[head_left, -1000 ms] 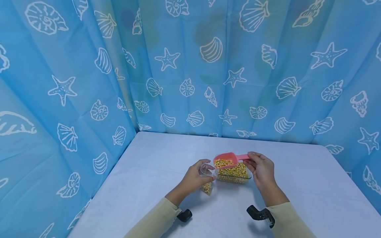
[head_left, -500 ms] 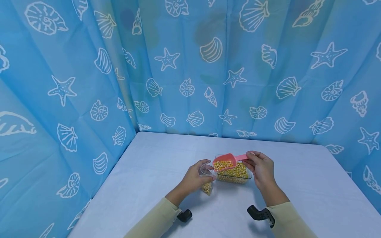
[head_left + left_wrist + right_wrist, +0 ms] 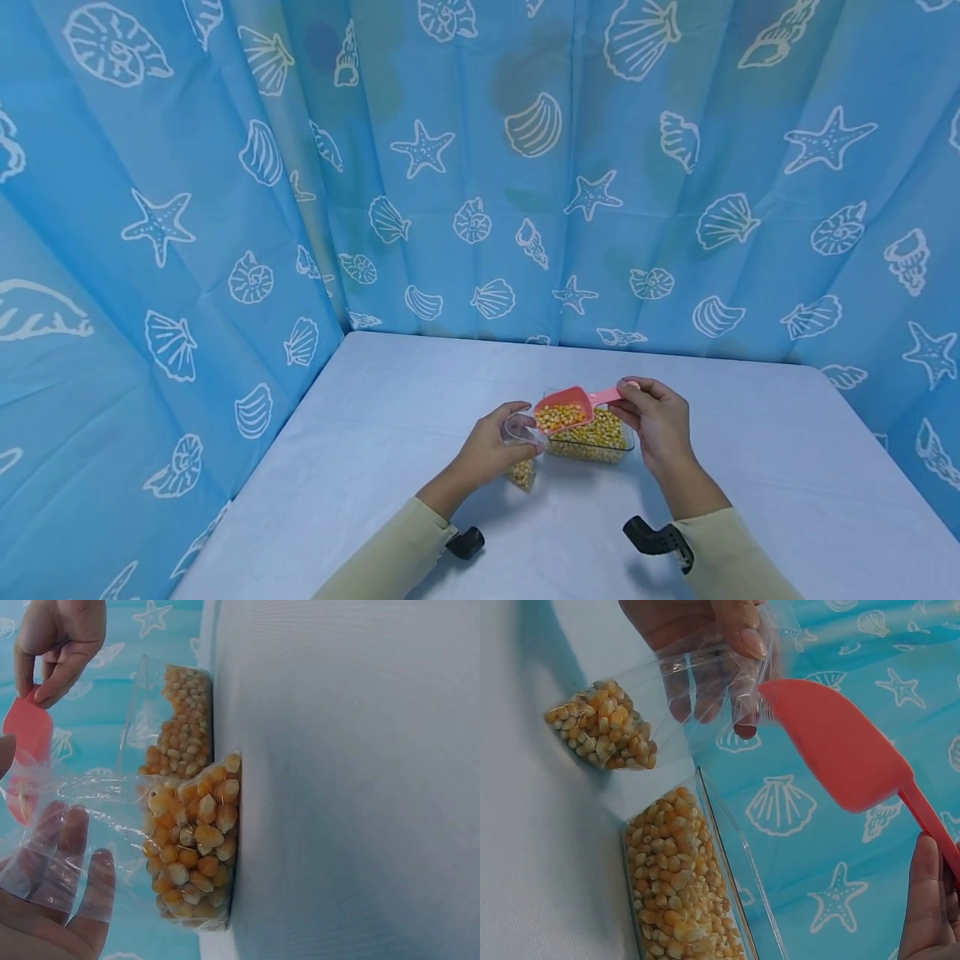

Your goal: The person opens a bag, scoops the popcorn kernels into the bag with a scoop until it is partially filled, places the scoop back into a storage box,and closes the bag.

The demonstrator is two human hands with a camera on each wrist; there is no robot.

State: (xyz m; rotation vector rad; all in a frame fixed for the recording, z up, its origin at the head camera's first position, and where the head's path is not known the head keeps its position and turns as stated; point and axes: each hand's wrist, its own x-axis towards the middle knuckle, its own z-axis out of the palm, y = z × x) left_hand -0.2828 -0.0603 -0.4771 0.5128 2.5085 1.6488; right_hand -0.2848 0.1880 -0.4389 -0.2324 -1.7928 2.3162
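My left hand holds a clear plastic bag upright by its top, fingers and thumb around the open mouth. Corn kernels fill the bag's bottom, which rests on the table. In my right hand is the handle of a pink scoop, pinched between thumb and fingers. The scoop carries a heap of kernels, and its tip reaches the bag's mouth in the right wrist view. Beneath and behind it stands a clear rectangular container with many more kernels inside.
A white-covered table lies under everything. Blue curtains with white shell and starfish prints hang behind the table and along its left side. Each wrist wears a black mount.
The right hand has shifted slightly left with the scoop, whose tip has dipped toward the bag's mouth. My left hand and the bag stay where they were.
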